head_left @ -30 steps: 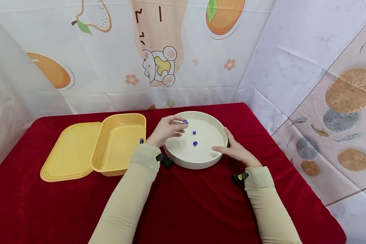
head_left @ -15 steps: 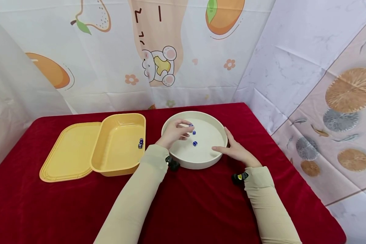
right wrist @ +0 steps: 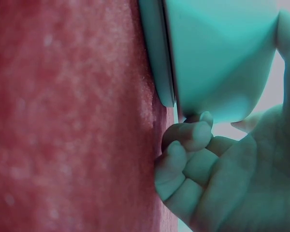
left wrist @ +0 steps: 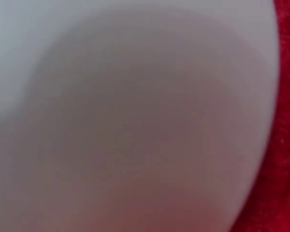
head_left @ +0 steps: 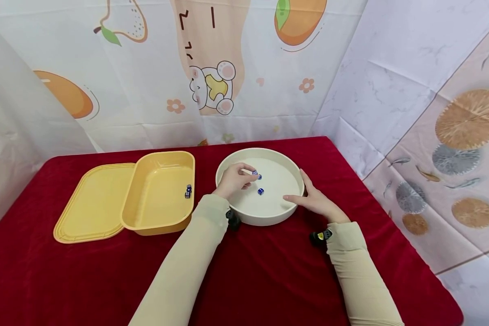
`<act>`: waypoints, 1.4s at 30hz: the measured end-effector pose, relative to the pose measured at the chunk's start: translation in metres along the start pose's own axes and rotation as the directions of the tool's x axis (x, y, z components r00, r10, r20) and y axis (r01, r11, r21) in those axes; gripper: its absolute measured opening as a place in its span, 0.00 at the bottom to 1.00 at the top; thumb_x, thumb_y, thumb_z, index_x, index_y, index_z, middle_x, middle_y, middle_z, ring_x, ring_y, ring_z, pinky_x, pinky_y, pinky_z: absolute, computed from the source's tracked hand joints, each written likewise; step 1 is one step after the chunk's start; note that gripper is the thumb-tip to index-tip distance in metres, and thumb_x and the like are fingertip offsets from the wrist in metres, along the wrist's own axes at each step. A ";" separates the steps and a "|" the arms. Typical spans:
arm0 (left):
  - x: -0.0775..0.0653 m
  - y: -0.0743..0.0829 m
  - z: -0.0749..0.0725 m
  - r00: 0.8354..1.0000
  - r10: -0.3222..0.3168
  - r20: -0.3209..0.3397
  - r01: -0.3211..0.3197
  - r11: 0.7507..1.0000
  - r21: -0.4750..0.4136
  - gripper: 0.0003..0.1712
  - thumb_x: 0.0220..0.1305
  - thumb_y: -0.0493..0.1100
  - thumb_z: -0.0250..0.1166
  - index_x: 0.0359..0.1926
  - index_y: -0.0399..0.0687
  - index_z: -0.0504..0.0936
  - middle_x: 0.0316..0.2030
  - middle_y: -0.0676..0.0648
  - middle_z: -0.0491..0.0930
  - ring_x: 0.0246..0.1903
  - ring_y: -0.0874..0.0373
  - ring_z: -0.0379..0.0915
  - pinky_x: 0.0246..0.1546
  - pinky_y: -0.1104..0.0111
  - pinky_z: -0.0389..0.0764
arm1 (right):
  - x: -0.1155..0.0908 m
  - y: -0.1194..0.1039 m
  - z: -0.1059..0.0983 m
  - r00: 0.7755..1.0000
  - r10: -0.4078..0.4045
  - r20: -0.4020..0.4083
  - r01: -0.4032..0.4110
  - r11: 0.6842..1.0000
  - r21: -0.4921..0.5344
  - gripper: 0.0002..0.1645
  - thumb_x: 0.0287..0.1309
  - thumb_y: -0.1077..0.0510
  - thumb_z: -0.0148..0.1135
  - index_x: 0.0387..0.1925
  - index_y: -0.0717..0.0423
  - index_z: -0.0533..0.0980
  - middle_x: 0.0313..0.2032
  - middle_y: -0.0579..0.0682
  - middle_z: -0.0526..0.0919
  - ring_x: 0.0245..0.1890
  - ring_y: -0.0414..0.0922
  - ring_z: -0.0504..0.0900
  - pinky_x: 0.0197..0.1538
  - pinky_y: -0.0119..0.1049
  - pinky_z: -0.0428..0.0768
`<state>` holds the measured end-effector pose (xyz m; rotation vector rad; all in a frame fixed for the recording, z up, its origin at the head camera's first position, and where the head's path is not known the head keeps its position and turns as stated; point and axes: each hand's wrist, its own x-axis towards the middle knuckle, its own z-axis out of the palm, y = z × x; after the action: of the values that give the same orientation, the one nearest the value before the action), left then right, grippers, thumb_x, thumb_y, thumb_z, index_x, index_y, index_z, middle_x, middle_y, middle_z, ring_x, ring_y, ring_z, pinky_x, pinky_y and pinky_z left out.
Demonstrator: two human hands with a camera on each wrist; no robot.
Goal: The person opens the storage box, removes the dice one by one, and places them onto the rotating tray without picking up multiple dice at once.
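Note:
My left hand [head_left: 234,181] reaches into a round white tray [head_left: 265,220] and pinches a blue die [head_left: 254,173] with white pips between thumb and fingertips. The held die is close over the tray floor, right beside a second blue die [head_left: 260,177]. Nearer to me lies a third blue die [head_left: 261,191]. On the tray's right side, my right hand [head_left: 315,199] grips the rim, thumb over the edge and fingers outside. The right wrist view has curled fingers [right wrist: 186,137] against the lower part of the tray's outer wall [right wrist: 217,58]. Blurred pale surface fills most of the left wrist view.
Left of the tray stands a yellow rectangular box [head_left: 159,229] with two blue dice [head_left: 188,191] by its right wall. A yellow lid [head_left: 93,203] lies against the box's left side. Everything is on a red cloth [head_left: 261,271], with printed curtains behind and right.
My left hand has moved right and toward me inside the tray, carrying its die down beside the other two. The right hand keeps its place on the rim.

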<state>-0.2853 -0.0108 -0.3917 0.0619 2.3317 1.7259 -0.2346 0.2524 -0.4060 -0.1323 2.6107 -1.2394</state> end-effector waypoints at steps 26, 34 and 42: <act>0.003 -0.005 0.004 0.997 -0.071 0.039 0.062 0.977 0.205 0.12 0.57 0.42 0.73 0.43 0.49 0.85 0.21 0.49 0.75 0.20 0.61 0.68 0.26 0.72 0.71 | -0.001 0.001 -0.001 1.000 0.003 0.000 -0.003 1.000 -0.010 0.69 0.55 0.36 0.67 0.79 0.46 0.30 0.79 0.56 0.40 0.77 0.59 0.48 0.75 0.60 0.51; 0.007 -0.007 0.004 0.995 -0.087 0.041 0.076 0.975 0.210 0.11 0.56 0.41 0.74 0.41 0.49 0.85 0.17 0.51 0.73 0.18 0.61 0.67 0.24 0.72 0.71 | -0.002 -0.001 -0.001 1.000 0.003 -0.003 -0.003 1.000 0.000 0.68 0.55 0.36 0.67 0.79 0.45 0.30 0.79 0.56 0.41 0.76 0.59 0.50 0.75 0.59 0.52; 0.003 -0.005 0.004 0.995 -0.088 0.041 0.078 0.975 0.207 0.11 0.56 0.41 0.75 0.41 0.49 0.85 0.16 0.51 0.72 0.18 0.61 0.67 0.25 0.71 0.71 | -0.002 0.000 -0.001 1.000 0.000 -0.003 0.000 1.000 -0.004 0.69 0.55 0.36 0.67 0.79 0.46 0.30 0.79 0.56 0.41 0.77 0.58 0.49 0.75 0.59 0.51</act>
<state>-0.2870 -0.0080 -0.3984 0.0425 2.4300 1.4246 -0.2329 0.2535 -0.4055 -0.1312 2.6158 -1.2353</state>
